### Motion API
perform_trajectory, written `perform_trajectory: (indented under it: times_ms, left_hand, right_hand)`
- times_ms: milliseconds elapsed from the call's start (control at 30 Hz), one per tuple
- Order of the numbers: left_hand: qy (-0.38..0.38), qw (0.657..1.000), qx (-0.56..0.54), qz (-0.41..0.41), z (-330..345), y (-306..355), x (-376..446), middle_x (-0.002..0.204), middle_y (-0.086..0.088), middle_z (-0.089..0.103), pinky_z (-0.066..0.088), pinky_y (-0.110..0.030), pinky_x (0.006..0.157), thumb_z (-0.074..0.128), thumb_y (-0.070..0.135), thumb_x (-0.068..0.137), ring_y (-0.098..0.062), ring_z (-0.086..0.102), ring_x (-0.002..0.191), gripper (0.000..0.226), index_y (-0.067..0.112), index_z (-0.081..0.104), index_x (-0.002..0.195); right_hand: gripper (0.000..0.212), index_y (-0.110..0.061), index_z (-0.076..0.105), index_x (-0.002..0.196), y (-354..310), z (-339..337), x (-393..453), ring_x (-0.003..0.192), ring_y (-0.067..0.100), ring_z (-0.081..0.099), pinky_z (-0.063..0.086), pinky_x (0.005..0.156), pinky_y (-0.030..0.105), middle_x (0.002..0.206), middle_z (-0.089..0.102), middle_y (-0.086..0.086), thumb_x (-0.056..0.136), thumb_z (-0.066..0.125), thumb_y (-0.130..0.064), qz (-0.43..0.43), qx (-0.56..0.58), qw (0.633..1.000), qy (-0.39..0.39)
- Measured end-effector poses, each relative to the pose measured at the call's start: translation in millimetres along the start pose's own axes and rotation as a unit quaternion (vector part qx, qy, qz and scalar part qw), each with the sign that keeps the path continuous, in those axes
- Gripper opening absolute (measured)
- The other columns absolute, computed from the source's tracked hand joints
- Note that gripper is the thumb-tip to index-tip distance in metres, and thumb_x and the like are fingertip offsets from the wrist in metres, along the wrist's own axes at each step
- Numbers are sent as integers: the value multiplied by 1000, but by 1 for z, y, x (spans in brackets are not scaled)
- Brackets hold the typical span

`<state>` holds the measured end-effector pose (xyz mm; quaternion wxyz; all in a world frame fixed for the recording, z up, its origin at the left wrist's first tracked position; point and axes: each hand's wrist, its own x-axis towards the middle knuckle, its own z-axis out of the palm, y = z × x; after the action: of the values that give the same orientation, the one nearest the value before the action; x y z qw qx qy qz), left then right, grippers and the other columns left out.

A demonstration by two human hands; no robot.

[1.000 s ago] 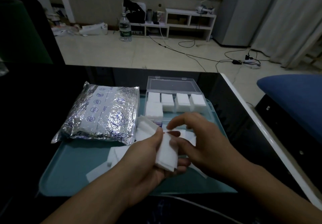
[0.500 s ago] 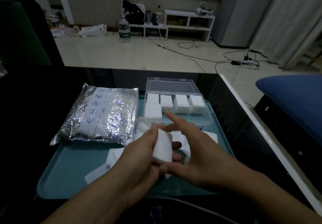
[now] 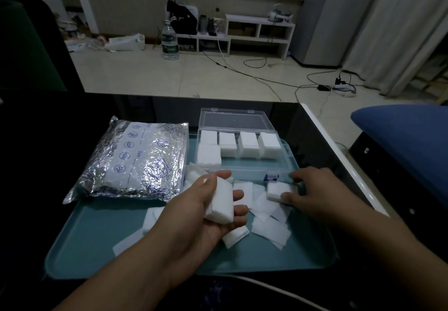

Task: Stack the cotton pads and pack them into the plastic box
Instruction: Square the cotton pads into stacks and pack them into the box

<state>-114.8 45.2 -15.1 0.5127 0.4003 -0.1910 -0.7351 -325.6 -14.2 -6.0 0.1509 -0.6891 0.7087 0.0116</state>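
stacking is under way: at centre frame the left hand [image 3: 213, 204] curls round a stack of pads [image 3: 221, 201], while the right hand [image 3: 312, 189] pinches a small pile [image 3: 278, 189] at right of centre. next, probably merge both, then fill the box [image 3: 276, 163] at upper centre.

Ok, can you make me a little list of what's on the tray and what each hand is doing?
left hand: holds a stack of cotton pads
right hand: grips a second, smaller stack lying on the tray
tray: teal, on a dark table
loose pads: scattered on the tray between and below the hands
plastic box: clear, lid open, back row holding four stacks, one more stack at front left
foil bag: silver, lies left of the box
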Motion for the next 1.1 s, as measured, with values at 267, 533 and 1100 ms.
perform_trajectory:
  times_ms: [267,533,1100]
  left_hand:
    - [20,1000,-4,-13,-3,4,2,90,-22,70,56,-35,51,44,36,99,-28,66,60,39,6,65,111]
    - [37,999,-7,-8,-4,3,2,90,-23,67,57,-34,51,44,33,100,-27,66,57,35,6,64,109]
    - [20,1000,-6,-9,2,0,-1,101,-18,73,59,-40,57,41,30,101,-27,71,78,35,8,67,110]
  right_hand:
    - [27,-26,69,104,-1,3,5,84,8,60,56,83,35,91,65,-8,81,72,-39,9,14,1000,-3]
    - [16,-16,67,73,-3,4,0,70,12,65,58,72,35,74,68,-1,80,74,-29,4,20,1000,5]
    - [24,-13,69,64,-63,6,-42,45,10,48,38,45,22,57,63,0,84,74,-27,-81,475,873,-80]
